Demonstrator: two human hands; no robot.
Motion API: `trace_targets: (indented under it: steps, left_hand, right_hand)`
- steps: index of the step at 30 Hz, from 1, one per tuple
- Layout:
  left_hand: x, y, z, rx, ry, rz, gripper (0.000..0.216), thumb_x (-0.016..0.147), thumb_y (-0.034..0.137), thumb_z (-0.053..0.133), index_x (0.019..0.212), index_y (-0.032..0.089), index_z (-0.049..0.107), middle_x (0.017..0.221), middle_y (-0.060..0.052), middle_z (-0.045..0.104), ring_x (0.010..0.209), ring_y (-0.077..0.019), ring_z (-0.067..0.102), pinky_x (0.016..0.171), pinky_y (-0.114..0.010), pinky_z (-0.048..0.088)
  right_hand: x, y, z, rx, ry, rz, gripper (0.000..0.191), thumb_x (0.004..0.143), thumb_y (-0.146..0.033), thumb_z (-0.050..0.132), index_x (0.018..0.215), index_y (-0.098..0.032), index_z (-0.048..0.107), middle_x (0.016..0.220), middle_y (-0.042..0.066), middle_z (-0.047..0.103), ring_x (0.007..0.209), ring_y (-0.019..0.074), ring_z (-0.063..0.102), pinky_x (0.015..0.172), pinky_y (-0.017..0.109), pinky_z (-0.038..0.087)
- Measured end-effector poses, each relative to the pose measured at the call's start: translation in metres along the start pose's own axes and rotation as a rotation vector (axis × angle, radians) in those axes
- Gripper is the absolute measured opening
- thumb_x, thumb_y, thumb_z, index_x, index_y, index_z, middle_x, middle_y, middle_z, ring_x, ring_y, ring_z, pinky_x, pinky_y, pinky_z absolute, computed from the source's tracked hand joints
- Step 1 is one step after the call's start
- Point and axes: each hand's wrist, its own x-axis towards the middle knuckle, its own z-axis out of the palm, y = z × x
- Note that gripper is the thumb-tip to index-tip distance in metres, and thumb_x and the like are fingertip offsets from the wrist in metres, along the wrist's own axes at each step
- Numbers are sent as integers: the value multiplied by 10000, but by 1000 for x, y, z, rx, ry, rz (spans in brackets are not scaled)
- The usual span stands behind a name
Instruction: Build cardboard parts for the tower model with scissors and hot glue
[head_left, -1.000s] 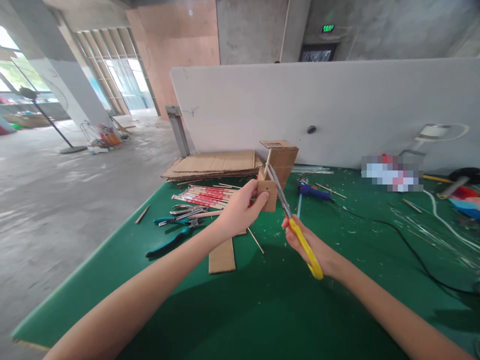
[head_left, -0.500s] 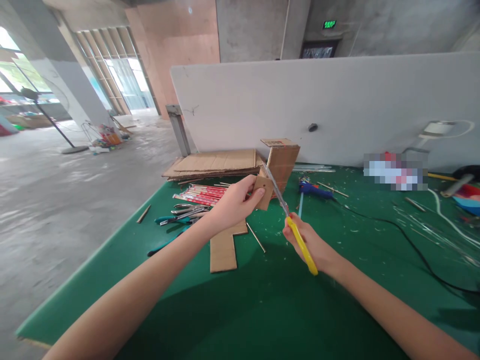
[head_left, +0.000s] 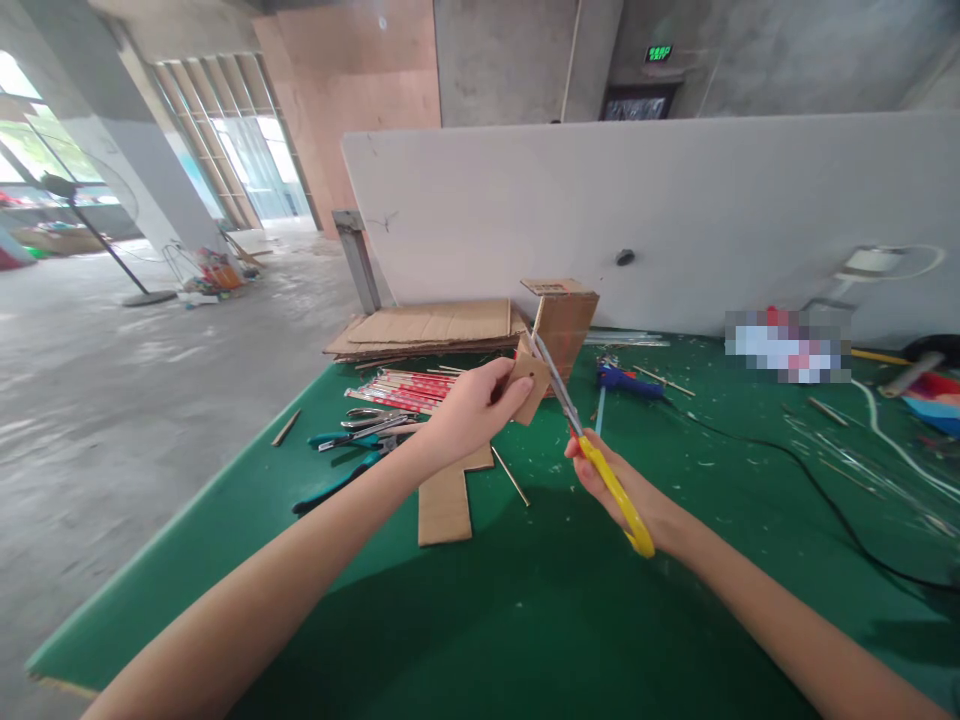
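Between the thumb and fingers of my left hand [head_left: 480,405] is a small piece of cardboard [head_left: 531,388] with a dark hole in it. My right hand [head_left: 611,480] is closed round the yellow handles of a pair of scissors [head_left: 615,495]. Their blades point up and left and lie against the right edge of the small piece; whether they are cutting into it I cannot tell. Behind the blades stands an upright cardboard construction [head_left: 568,325]. Below my left hand, a flat cut piece of cardboard [head_left: 445,508] lies on the green table.
Pliers [head_left: 349,465] and red-and-white wrapped sticks [head_left: 397,388] lie left of my hands. Flat cardboard sheets [head_left: 442,320] are stacked at the back. A blue glue gun [head_left: 630,381] trails a black cable to the right. A white panel [head_left: 480,215] rises behind the green table [head_left: 525,620].
The small cardboard piece has tilted and shifted slightly right in my left hand. My right hand and the scissor handles have moved a little right and down.
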Motion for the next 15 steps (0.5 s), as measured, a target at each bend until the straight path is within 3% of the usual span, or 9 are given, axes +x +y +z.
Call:
trace_targets:
  steps: [4, 15]
  left_hand:
    - [1, -1, -6, 81, -30, 32, 288, 902, 337, 411, 666, 187, 342, 582, 50, 331, 524, -73, 296, 481, -241, 231]
    - [2, -2, -9, -13, -39, 33, 304, 883, 337, 456, 635, 182, 372, 577, 49, 310, 520, -73, 278, 475, -239, 211]
  right_hand:
    - [-1, -4, -5, 6, -49, -10, 387, 894, -605, 368, 962, -230, 437, 821, 15, 475, 661, 152, 473, 645, 322, 457]
    - [6, 13, 4, -19, 31, -4, 426, 849, -646, 422, 844, -220, 420, 658, -35, 396, 542, 116, 352, 487, 262, 328]
